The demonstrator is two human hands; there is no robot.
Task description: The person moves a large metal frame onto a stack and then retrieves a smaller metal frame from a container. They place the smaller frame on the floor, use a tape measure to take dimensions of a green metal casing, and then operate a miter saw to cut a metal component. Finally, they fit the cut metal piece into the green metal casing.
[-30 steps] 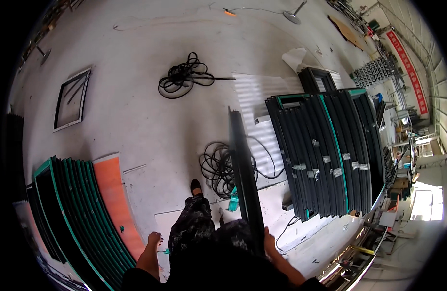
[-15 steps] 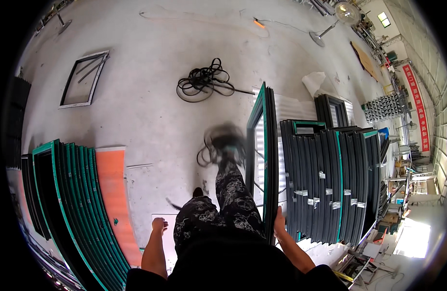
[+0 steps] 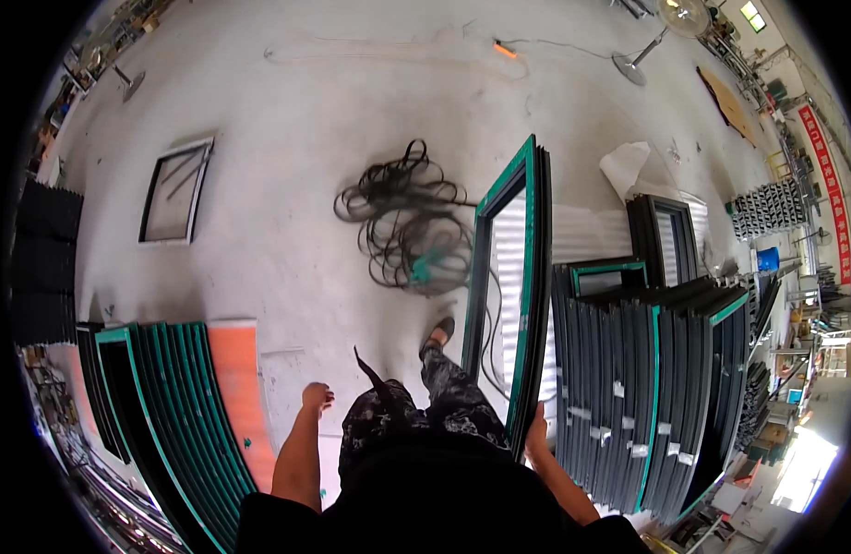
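My right hand (image 3: 535,436) grips the near end of a tall black window frame (image 3: 540,277) with green edges. Part of that hand is hidden behind the frame. The frame stands upright to the right of my legs. My left hand (image 3: 318,397) hangs free beside my left thigh, holding nothing, its fingers loosely bent. Ahead of my foot is a tangle of black strips (image 3: 389,189). A second, blurred clump of strips (image 3: 421,263) with a green patch touches it. A dark strip (image 3: 375,374) sticks up in front of my left thigh.
Black frames (image 3: 619,397) stand packed at the right, with a smaller frame (image 3: 664,235) behind them. At the left, green-edged frames (image 3: 167,406) lean beside an orange sheet (image 3: 233,388). A frame (image 3: 176,194) lies on the floor. A fan (image 3: 633,69) stands far right.
The blurred clump has moved from my foot forward to the other tangle. The held frame's far end has risen and shifted right. My forward foot, hidden behind the clump before, now shows.
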